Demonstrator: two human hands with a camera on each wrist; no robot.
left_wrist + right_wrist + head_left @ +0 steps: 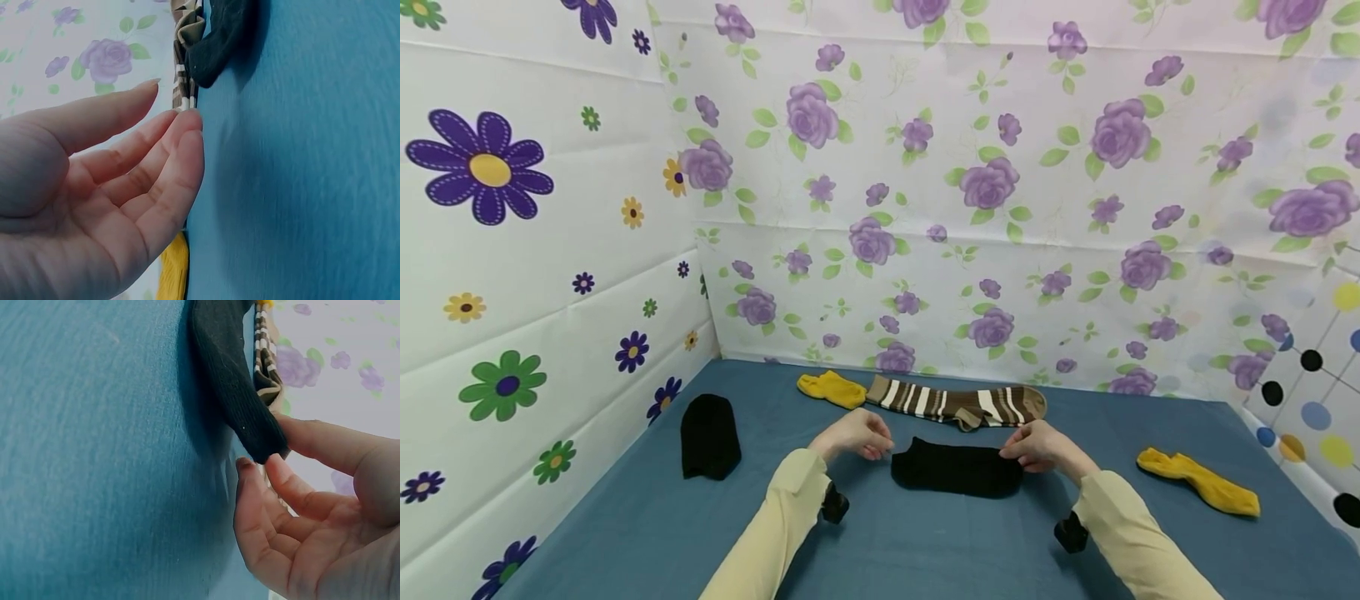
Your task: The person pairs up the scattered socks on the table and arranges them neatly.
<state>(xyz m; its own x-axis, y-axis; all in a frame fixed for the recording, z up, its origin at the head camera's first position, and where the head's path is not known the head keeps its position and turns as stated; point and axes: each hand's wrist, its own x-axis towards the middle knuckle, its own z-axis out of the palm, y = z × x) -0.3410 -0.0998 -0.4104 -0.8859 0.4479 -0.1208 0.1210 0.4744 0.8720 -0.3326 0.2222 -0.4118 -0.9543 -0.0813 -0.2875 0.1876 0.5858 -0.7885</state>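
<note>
A black ankle sock (957, 468) lies sideways between my hands, over the blue cloth. My right hand (1037, 446) pinches its right end between thumb and index finger, and in the right wrist view that end of the black sock (234, 381) looks lifted off the cloth. Just beyond the sock's left end is my left hand (856, 435). In the left wrist view the left hand (119, 181) holds nothing; its thumb stands apart from loosely bent fingers. Behind both hands lies a brown, white-striped sock (958, 402).
On the blue tablecloth (940, 554) a second black sock (710, 437) lies at the left. One yellow sock (832, 388) sits at the back, another yellow sock (1198, 482) at the right. A flowered sheet (925, 200) hangs behind the table.
</note>
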